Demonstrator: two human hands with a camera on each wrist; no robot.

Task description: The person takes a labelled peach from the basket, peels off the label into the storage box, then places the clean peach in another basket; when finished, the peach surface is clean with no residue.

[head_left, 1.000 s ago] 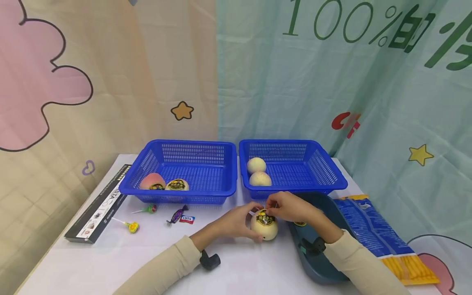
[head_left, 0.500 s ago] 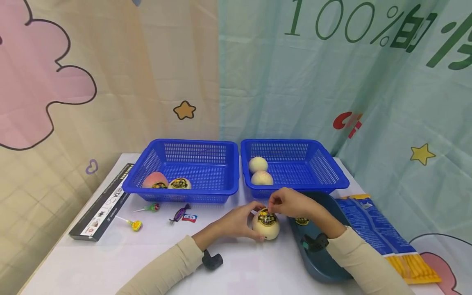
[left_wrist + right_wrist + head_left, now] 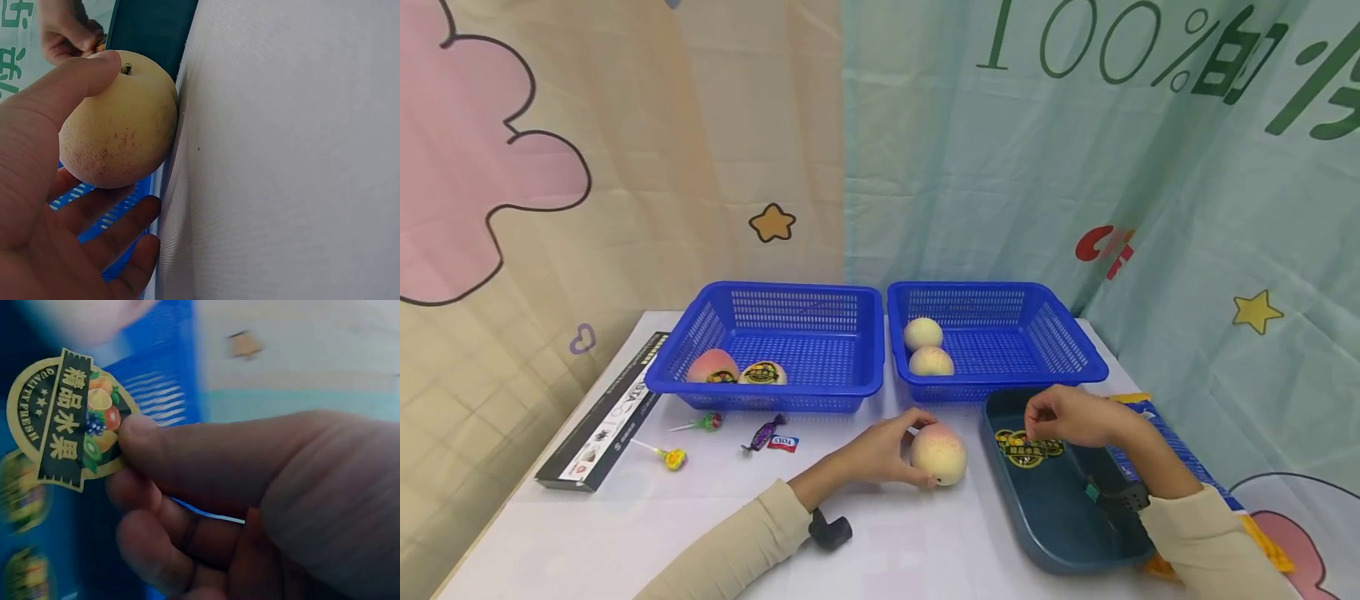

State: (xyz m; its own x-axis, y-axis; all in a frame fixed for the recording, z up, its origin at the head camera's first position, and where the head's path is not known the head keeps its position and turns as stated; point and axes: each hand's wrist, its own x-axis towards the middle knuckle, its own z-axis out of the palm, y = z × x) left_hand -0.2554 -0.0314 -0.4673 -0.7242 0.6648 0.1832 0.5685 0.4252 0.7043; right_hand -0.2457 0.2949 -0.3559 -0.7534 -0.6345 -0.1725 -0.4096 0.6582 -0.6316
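Observation:
A pale yellow peach [image 3: 942, 456] with a pink blush rests on the white table. My left hand [image 3: 883, 450] grips it from the left, thumb near the stem in the left wrist view. Between thumb and forefinger, my right hand [image 3: 1078, 417] pinches a round black-and-gold fruit sticker [image 3: 65, 422]. That hand is over the far end of a dark teal tray [image 3: 1037, 546]. More stickers of the same kind [image 3: 28, 575] show inside the tray, partly behind the held one in the head view.
Two blue baskets [image 3: 805, 392] stand behind, each with two peaches; those in the left one bear stickers. Two lollipops [image 3: 674, 458], a purple-wrapped candy [image 3: 765, 433] and a small red-blue packet [image 3: 783, 443] lie left, beside a long black box [image 3: 595, 433]. A blue-yellow bag [image 3: 1180, 454] lies right.
The sticker has come off the peach and is now in my right hand, which has moved right over the tray. My left hand still holds the peach in the same place.

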